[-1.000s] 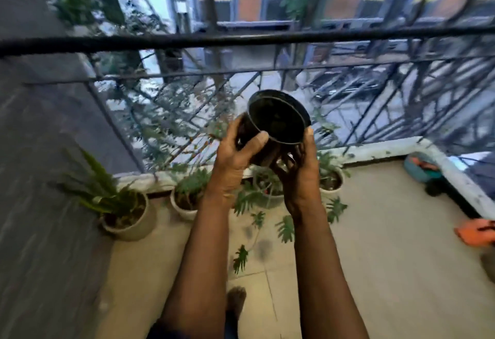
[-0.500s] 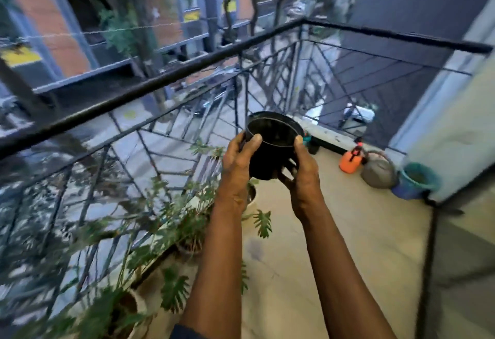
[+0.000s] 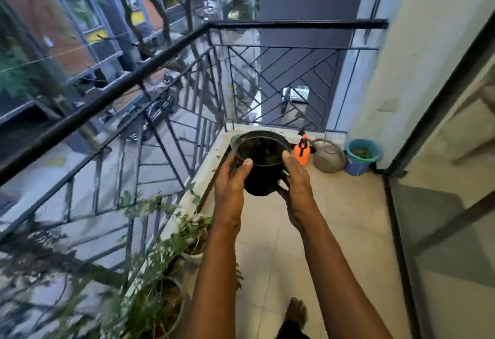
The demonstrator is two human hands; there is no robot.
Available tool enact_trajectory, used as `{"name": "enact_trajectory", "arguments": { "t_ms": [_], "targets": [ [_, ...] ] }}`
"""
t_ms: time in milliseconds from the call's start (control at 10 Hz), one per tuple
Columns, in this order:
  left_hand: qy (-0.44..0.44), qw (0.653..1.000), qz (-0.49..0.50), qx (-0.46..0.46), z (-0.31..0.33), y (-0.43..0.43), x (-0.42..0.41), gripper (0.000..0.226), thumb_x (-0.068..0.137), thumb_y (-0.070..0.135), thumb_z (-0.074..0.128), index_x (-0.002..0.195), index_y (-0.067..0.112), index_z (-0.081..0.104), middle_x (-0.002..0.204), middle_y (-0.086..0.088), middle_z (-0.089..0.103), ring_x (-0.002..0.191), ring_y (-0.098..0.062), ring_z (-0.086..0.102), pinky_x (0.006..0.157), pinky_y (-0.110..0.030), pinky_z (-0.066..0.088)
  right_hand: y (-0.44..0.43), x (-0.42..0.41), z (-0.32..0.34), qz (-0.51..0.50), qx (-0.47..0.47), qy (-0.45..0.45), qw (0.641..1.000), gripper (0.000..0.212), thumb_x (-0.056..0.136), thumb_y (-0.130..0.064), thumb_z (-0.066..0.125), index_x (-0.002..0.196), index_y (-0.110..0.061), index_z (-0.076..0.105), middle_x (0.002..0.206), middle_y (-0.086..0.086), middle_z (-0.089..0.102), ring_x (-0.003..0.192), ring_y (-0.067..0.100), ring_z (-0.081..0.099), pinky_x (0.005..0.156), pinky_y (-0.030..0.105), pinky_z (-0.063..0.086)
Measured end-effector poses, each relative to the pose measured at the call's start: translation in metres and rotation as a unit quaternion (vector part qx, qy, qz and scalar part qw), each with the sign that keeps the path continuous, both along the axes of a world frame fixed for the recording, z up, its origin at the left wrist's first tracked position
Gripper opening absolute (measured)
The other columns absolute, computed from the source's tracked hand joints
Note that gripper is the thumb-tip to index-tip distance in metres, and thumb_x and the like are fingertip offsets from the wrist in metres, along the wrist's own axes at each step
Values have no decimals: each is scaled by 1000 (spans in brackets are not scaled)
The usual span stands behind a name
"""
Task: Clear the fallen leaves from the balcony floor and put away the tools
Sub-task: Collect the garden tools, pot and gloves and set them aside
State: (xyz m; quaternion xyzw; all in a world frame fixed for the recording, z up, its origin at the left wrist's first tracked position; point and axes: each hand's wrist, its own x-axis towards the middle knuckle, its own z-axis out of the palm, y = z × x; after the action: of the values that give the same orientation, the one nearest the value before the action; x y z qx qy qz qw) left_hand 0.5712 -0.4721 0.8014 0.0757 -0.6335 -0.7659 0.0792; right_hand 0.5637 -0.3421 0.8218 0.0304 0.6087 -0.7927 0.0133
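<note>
Here, through the head camera, we hold a black pot [image 3: 263, 175] out in front of us above the balcony floor [image 3: 334, 218]. Our left hand [image 3: 230, 180] curls round its left wall, thumb at the rim, and our right hand [image 3: 297, 180] grips the right wall likewise. Something dark lies inside; we cannot tell what. In the far corner an orange sprayer [image 3: 302, 151], a grey watering can [image 3: 328, 159] and a blue bucket [image 3: 361, 156] stand side by side. Potted plants [image 3: 187, 231] line the railing [image 3: 107, 97] on our left.

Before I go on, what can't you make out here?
Head view:
- black pot: inside too dark to read.
- its sides: covered by left hand and right hand.
- teal bucket contents: too small.
- potted plants by railing: motion-blurred.
- foot: cut off by bottom edge.
</note>
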Motion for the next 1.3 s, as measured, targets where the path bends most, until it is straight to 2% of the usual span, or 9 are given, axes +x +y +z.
{"name": "enact_trajectory", "arguments": {
  "t_ms": [100, 200, 400, 600, 800, 900, 1000, 1100, 1300],
  "targets": [
    [-7, 999, -33, -30, 8, 12, -62, 37, 99, 28, 69, 136, 25, 66, 125, 9, 73, 116, -2, 67, 103, -32, 53, 29, -71, -26, -24, -27, -35, 999, 24, 105, -44, 53, 94, -58, 69, 110, -28, 62, 112, 4, 57, 90, 35, 51],
    [-13, 998, -54, -34, 17, 29, -120, 25, 99, 19, 68, 122, 29, 70, 116, 12, 76, 114, -4, 68, 104, -37, 53, 51, -118, -14, 11, -18, -48, 999, 17, 101, -52, 57, 104, -61, 71, 130, -9, 66, 131, 20, 55, 106, 50, 50],
    [-11, 998, -38, -44, 8, 62, -205, 44, 87, 40, 75, 130, 34, 68, 127, 8, 71, 121, -7, 66, 107, -41, 53, 82, -212, -23, -11, -16, -23, 1000, 34, 93, -57, 62, 123, -44, 71, 133, -9, 67, 136, 20, 53, 111, 51, 45],
    [-43, 998, -48, -24, -12, 73, -300, 51, 84, 34, 73, 134, 31, 66, 126, 10, 73, 124, -10, 65, 109, -42, 52, 96, -301, -48, -41, 7, -52, 998, 35, 88, -65, 59, 118, -50, 69, 137, -7, 65, 134, 20, 55, 115, 52, 43],
    [-47, 995, -83, -18, -33, 73, -431, 36, 100, 9, 60, 132, 25, 68, 121, 5, 74, 119, -17, 66, 96, -33, 55, 103, -426, -65, -68, 21, -55, 996, 26, 105, -45, 53, 121, -34, 70, 128, -3, 71, 127, 17, 62, 108, 44, 51],
    [-71, 994, -80, -31, -35, 67, -502, 36, 100, 12, 59, 131, 28, 66, 120, 5, 72, 117, -19, 65, 88, -34, 54, 97, -497, -63, -84, 44, -74, 993, 21, 104, -41, 57, 120, -32, 68, 127, -1, 70, 123, 18, 64, 105, 42, 53],
    [-100, 988, -110, -40, -38, 55, -571, 33, 100, 10, 59, 125, 30, 66, 113, 5, 72, 111, -21, 65, 92, -42, 56, 87, -564, -67, -91, 42, -91, 991, 15, 105, -30, 57, 115, -35, 67, 120, -3, 69, 114, 14, 65, 102, 39, 54],
    [-144, 982, -119, -21, -51, 45, -628, 39, 98, 1, 58, 127, 26, 66, 118, -2, 71, 110, -23, 66, 96, -44, 59, 77, -612, -83, -113, 61, -99, 987, 21, 104, -27, 57, 121, -29, 70, 120, 1, 71, 117, 18, 66, 105, 47, 54],
    [-248, 966, -71, 23, -107, 45, -701, 56, 88, -10, 53, 132, 22, 65, 121, -8, 70, 108, -24, 68, 79, -32, 60, 68, -680, -129, -133, 77, -155, 976, 19, 105, -26, 59, 106, -42, 70, 121, -12, 68, 118, 14, 64, 108, 49, 51]
  ]
}}
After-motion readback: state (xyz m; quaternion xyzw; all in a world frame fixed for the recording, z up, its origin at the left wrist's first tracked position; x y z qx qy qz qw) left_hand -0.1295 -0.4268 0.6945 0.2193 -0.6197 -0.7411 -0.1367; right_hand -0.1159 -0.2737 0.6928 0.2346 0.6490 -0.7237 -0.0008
